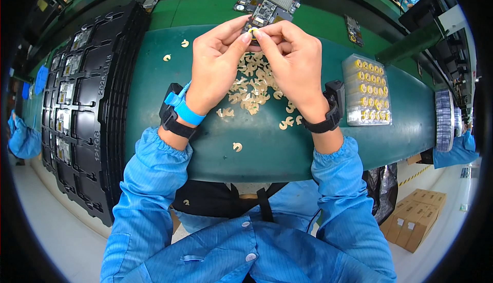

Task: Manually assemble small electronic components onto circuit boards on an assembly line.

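Both my hands are closed at the near end of a black circuit board [264,13] with a silver shield, held tilted above the green mat. My left hand [215,57] grips its left edge, and my right hand [295,60] grips from the right. Between my two thumb tips, a small round yellow-and-white part [253,30] sits at the board's end. My curled fingers hide the board's underside. Beneath my hands lies a loose pile of cream C-shaped pieces [251,85] on the mat.
Stacked black trays [95,108] holding boards stand on the left. A clear tray of yellow round parts [367,90] lies to the right. Other circuit boards [353,30] rest on the far green surface. Cardboard boxes [416,216] sit on the floor at right. Co-workers' blue sleeves [24,137] show at the edges.
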### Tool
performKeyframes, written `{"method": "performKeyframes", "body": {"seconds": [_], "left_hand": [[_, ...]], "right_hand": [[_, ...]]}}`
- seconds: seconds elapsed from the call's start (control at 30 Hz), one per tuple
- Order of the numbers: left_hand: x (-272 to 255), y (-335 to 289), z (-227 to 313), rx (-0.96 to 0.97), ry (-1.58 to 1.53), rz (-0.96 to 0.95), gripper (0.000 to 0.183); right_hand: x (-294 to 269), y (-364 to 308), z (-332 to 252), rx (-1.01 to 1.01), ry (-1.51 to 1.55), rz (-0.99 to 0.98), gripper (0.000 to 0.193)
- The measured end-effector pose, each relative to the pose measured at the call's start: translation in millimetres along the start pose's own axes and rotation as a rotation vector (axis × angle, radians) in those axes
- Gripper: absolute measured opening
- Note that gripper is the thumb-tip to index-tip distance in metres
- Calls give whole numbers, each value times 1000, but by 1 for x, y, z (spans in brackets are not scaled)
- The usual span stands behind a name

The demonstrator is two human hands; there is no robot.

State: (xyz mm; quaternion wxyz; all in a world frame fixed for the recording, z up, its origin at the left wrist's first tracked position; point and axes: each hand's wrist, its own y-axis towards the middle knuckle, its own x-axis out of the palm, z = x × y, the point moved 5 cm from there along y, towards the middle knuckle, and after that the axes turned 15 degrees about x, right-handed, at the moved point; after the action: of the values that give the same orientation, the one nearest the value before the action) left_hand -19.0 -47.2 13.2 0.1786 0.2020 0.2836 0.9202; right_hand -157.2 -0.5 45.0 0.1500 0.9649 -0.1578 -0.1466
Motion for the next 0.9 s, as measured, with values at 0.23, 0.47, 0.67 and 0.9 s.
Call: {"method": "performKeyframes", "body": {"seconds": [0.23,0.47,0.67,0.9], "left_hand": [[2,1,3,20,15,-37,35],[2,1,3,14,5,-12,33],[0,1,3,18,17,-9,32],[0,1,5,0,7,-29,33]], "right_hand": [[-2,-2,-2,-49,-24,62,8],[-1,-2,2,-46,-5,66,9],[-1,-2,3,-45,-14,64,9],[0,-2,4,-12,2,71,8]]}}
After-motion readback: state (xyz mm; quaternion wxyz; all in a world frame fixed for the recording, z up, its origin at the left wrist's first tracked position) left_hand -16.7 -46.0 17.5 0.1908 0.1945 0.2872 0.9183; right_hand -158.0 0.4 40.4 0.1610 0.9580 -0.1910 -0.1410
